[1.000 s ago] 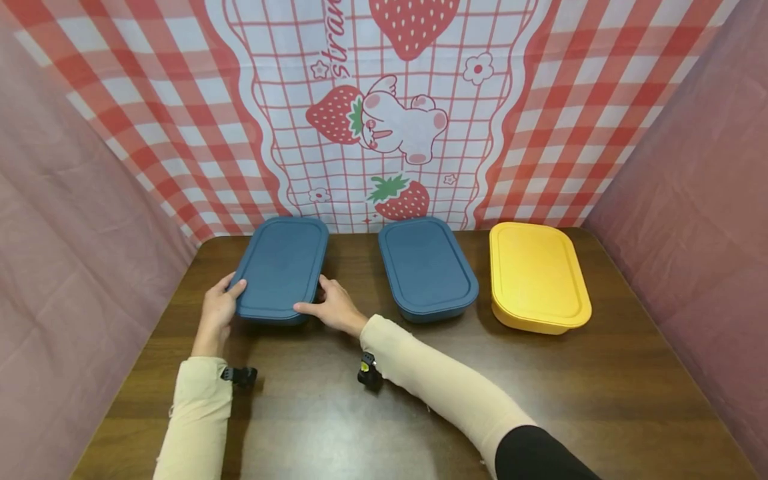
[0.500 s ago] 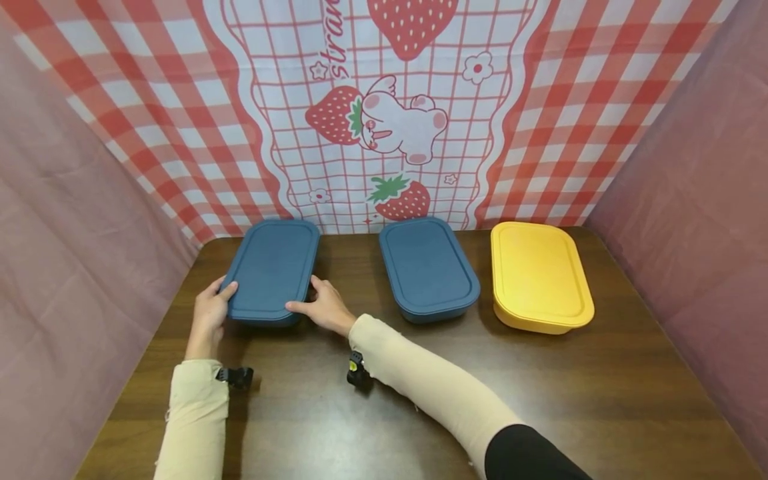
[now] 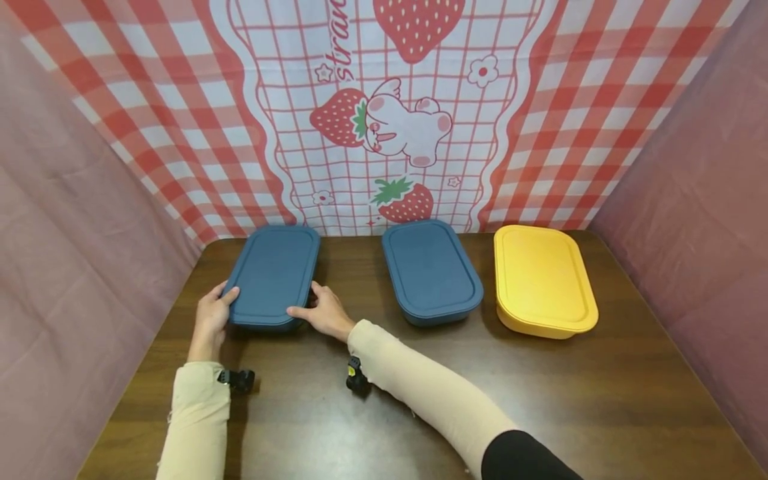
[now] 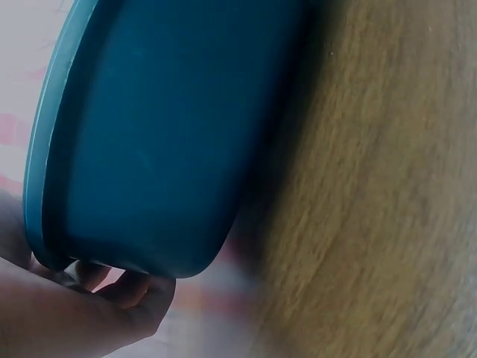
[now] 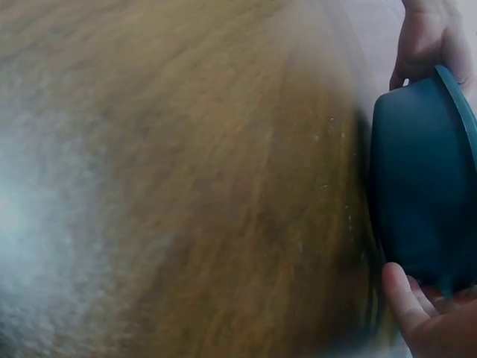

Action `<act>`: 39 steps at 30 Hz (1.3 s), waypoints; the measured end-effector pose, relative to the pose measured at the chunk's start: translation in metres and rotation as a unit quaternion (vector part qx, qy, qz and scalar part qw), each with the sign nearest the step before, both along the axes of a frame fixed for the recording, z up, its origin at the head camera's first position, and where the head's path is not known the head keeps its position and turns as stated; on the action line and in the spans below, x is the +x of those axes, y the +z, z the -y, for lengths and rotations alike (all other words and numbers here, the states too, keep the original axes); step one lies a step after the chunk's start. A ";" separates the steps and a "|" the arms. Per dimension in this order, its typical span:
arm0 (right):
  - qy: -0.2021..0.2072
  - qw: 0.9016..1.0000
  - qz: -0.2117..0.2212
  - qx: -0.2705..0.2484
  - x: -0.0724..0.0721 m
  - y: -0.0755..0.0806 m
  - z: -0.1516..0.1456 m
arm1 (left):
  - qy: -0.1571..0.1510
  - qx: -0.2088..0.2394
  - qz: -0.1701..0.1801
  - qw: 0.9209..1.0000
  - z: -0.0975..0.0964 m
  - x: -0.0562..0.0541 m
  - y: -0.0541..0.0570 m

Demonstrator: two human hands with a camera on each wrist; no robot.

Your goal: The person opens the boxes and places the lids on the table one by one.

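- Both hands on the left blue box (image 3: 275, 273), far-left part of the table (image 3: 312, 420), its far end by the checked cloth (image 3: 570, 113)!
- Left hand (image 3: 211, 319) has the near-left corner: fingers part-curled, thumb over the lid (image 3: 279, 257), other fingertips at the side wall under the rim, per L wrist cam.
- Right hand (image 3: 327, 312) grips the near-right corner, thumb on top, fingers bent round the R side; half-closed w/ the box btwn thumb & fingers.
- Lid's on, facing up; can't tell if the base is touching the table or just clear of it.
- Middle blue box (image 3: 432, 270), same shape, sits to the R w/ a strip of bare wood btwn; no hand on it.
- Yellow box (image 3: 545, 279) far R, near the middle one but apart, lid on too.
- Pale sleeves (image 3: 426, 387) on both arms, black cams (image 3: 242, 381) strapped at the wrists.
- Pink drapes (image 3: 66, 200) hang L & R of the table.
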State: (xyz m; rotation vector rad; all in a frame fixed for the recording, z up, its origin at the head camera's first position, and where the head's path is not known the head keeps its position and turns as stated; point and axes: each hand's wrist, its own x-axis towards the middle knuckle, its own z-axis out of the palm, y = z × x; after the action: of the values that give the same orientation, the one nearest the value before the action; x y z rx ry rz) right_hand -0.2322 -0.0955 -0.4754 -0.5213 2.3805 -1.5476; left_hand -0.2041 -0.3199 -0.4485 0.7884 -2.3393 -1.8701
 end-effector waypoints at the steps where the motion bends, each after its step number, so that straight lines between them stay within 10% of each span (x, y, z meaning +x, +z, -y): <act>1: 0.000 1.000 -0.001 -0.005 0.000 -0.001 0.000 | -0.001 0.000 0.001 1.000 0.000 0.000 -0.001; 39: 0.004 0.999 0.034 0.008 -0.002 0.005 0.006 | 0.001 -0.005 -0.006 1.000 0.001 -0.001 -0.011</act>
State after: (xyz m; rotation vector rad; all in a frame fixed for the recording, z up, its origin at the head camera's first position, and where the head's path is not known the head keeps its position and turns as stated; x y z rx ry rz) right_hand -0.2346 -0.1010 -0.4702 -0.4675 2.3354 -1.5162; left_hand -0.2049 -0.3211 -0.4590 0.7754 -2.3385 -1.8554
